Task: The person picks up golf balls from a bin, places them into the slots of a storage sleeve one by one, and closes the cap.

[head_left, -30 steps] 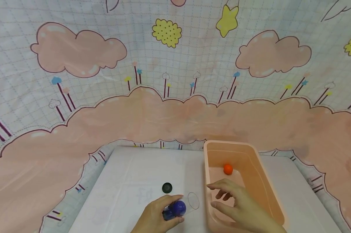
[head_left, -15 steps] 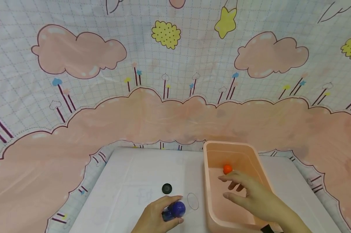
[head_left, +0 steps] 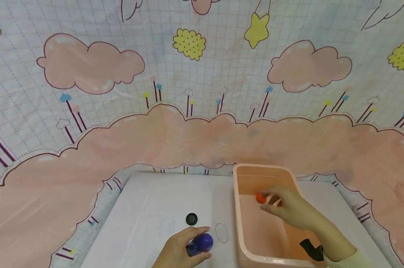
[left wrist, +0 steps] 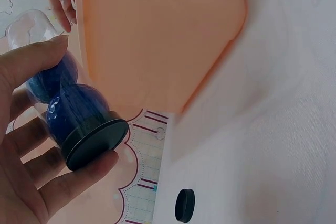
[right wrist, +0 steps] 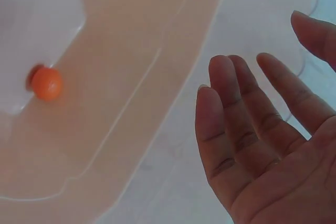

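Note:
My left hand point(head_left: 175, 247) grips a clear plastic tube point(left wrist: 79, 119) with blue balls point(head_left: 206, 242) inside and a black base at one end. The tube's clear end, with its round rim point(head_left: 222, 233), points toward the peach bin point(head_left: 239, 223). Over the inside of that bin is my right hand point(head_left: 290, 208), its fingers apart and loosely bent. Its fingertips overlap an orange ball point(head_left: 261, 198) in the head view. The right wrist view has the orange ball point(right wrist: 47, 83) on the bin's floor near the wall, away from the fingers. A loose black cap point(head_left: 191, 219) lies on the white table.
The bin's raised rim point(left wrist: 80, 35) stands between the two hands. White tabletop point(head_left: 155, 201) stretches left of the bin, and a strip of it shows on the right. A patterned cloth point(head_left: 188, 137) hangs behind the table. A black strap point(head_left: 311, 250) is at the right wrist.
My right hand has moved forward and right from the bin's near left side to the orange ball. The left hand keeps holding the tube in nearly the same spot.

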